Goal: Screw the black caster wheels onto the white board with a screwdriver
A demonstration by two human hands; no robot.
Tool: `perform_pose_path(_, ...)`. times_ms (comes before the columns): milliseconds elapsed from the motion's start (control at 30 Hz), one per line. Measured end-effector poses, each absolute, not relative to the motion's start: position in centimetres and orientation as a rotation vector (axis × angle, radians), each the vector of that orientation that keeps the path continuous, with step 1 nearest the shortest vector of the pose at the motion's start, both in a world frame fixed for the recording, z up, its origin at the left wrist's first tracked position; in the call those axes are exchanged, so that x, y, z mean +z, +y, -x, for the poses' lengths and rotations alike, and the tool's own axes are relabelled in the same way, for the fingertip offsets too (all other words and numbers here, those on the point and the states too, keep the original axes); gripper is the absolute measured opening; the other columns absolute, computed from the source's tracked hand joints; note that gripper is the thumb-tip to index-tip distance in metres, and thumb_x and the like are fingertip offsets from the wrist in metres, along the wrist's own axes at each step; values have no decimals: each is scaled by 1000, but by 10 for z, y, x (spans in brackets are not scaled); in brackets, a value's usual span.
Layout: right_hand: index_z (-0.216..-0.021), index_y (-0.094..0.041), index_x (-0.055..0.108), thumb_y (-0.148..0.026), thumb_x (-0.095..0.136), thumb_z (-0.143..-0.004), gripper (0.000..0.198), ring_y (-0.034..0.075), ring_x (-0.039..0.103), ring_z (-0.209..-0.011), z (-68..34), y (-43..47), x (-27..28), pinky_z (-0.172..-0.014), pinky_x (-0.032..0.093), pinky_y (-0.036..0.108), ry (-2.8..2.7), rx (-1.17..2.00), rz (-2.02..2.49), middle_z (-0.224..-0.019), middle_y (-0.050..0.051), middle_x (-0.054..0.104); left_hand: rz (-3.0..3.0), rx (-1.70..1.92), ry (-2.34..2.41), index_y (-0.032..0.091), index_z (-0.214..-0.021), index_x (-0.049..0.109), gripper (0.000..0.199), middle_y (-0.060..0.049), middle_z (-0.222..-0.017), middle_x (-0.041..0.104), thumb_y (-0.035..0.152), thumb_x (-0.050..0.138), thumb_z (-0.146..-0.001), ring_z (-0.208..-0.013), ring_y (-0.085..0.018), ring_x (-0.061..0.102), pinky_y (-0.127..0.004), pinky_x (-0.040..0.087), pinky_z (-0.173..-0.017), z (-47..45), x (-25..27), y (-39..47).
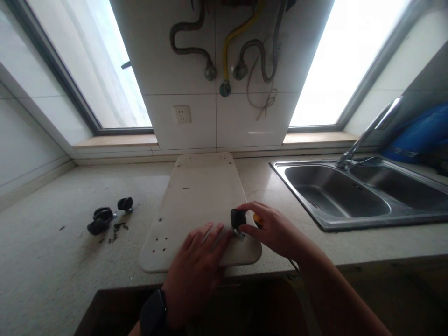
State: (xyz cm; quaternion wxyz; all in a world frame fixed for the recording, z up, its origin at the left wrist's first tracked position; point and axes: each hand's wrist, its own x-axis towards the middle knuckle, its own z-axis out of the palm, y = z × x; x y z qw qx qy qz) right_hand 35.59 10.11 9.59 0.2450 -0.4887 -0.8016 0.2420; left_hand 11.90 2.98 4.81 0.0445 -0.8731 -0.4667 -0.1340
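A white board with rounded corners and small screw holes lies flat on the counter. My right hand grips a black caster wheel between thumb and fingers at the board's near right corner. The caster's metal plate rests on the board. My left hand lies on the board's near edge with its fingers apart, its forefinger close to that plate. Beyond the right hand shows part of a yellow-orange object, mostly hidden. Several more black casters lie on the counter to the left, beside a scatter of small screws.
To the right, a double steel sink with a tall faucet is set into the stone counter. Pipes and a socket are on the tiled wall. A blue bag-like item stands behind the sink. A cable hangs at the counter's edge.
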Motion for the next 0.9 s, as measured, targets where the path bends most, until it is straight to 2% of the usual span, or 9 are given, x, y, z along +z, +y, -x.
perform_pose_path(167, -121, -31, 67, -31, 71, -87, 34, 15, 60, -83, -357, 104, 100, -77, 45, 30, -2198, 713, 1295, -115, 1, 70, 2687, -398, -1449, 27, -160, 28, 86, -8, -158, 46, 14, 67, -84, -141, -33, 42, -53, 37, -115, -119, 47, 28)
perform_pose_path(433, -120, -29, 69, -34, 71, -86, 34, 16, 56, -73, -354, 105, 101, -70, 43, 31, -2185, 728, 1374, -88, 1, 69, 2692, -422, -1467, 29, -160, 26, 89, -7, -159, 44, 12, 67, -84, -141, -32, 42, -54, 37, -115, -119, 46, 29)
perform_pose_path(667, -119, -28, 69, -35, 72, -84, 36, 14, 49, -64, -358, 106, 99, -61, 40, 29, -2173, 746, 1344, -72, -3, 58, 2692, -426, -1477, 29, -159, 30, 85, -6, -158, 45, 12, 66, -84, -141, -32, 41, -53, 36, -116, -119, 49, 29)
perform_pose_path(900, -119, -28, 68, -35, 73, -82, 38, 13, 43, -61, -358, 106, 99, -59, 36, 28, -2159, 788, 1363, -69, -5, 52, 2691, -432, -1477, 29, -158, 31, 84, -6, -157, 46, 11, 65, -84, -140, -32, 41, -53, 36, -116, -120, 49, 30)
